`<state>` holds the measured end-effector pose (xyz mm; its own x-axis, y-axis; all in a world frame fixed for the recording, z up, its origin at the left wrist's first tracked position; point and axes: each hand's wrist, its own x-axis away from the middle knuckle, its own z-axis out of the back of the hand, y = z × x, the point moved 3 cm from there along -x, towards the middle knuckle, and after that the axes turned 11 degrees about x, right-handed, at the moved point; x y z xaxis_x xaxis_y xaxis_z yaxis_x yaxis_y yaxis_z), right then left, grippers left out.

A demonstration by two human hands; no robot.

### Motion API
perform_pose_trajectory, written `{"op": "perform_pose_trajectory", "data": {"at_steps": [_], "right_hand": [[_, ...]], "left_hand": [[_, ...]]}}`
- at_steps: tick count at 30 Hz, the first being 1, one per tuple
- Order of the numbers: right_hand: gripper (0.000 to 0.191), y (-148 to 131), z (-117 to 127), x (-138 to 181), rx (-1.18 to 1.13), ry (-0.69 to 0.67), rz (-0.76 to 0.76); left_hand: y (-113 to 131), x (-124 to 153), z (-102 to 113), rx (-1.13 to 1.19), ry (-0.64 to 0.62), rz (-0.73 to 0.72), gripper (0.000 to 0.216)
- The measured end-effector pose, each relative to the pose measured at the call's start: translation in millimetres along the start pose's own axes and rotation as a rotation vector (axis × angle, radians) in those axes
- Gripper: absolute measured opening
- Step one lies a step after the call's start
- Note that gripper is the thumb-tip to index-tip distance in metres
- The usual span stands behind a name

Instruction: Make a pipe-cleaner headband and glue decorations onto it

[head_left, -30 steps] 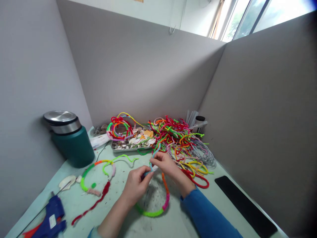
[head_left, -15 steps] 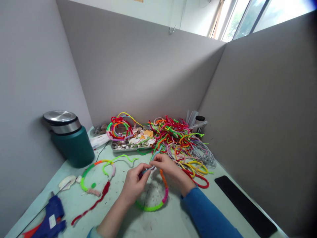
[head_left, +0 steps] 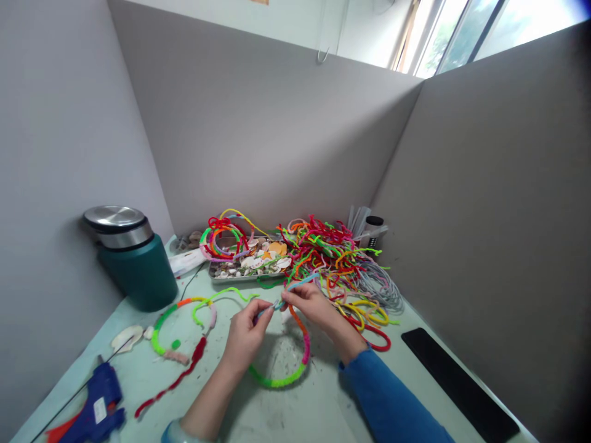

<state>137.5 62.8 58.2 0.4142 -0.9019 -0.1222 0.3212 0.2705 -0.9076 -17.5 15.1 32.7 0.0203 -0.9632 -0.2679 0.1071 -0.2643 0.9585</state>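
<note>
Now both pinched shut on blue pipe cleaner [head_left: 299, 283]: left hand [head_left: 244, 337], right hand [head_left: 310, 306] | axis near-left to far-right | free end beyond right hand.

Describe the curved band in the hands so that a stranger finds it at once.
From the teal flask at left, go right past the untouched band. The next band, green, pink and orange, alone is held by the left hand and right hand.
</note>
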Motion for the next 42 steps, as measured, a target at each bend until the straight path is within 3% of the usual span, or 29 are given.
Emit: {"op": "perform_pose_trajectory", "data": {"at_steps": [9, 16, 26, 35, 42], "right_hand": [[0.019, -24.5, 1.9, 9.1, 0.321, 0.123, 0.291], [0.022, -21.1, -2.7, 10.5, 0.176, 0.053, 0.151], [0.018, -23.5, -2.9, 7.9, -0.053, 0.032, 0.111], [0.02, -25.9, -3.0, 6.8, -0.112, 0.008, 0.062], [0.017, -18.3, -5.5, 3.1, -0.189, 0.036, 0.038]], "left_hand": [[-3.7, -0.5, 0.1, -0.082, -0.005, 0.023, 0.023], [-1.0, 1.1, -2.4, -0.15, -0.077, 0.024, 0.024], [3.2, 1.7, -5.3, -0.164, -0.148, -0.001, 0.023], [4.1, 2.4, -7.0, -0.159, -0.109, 0.038, 0.026], [15.7, 6.1, -9.5, -0.156, -0.166, -0.021, 0.027]]}}
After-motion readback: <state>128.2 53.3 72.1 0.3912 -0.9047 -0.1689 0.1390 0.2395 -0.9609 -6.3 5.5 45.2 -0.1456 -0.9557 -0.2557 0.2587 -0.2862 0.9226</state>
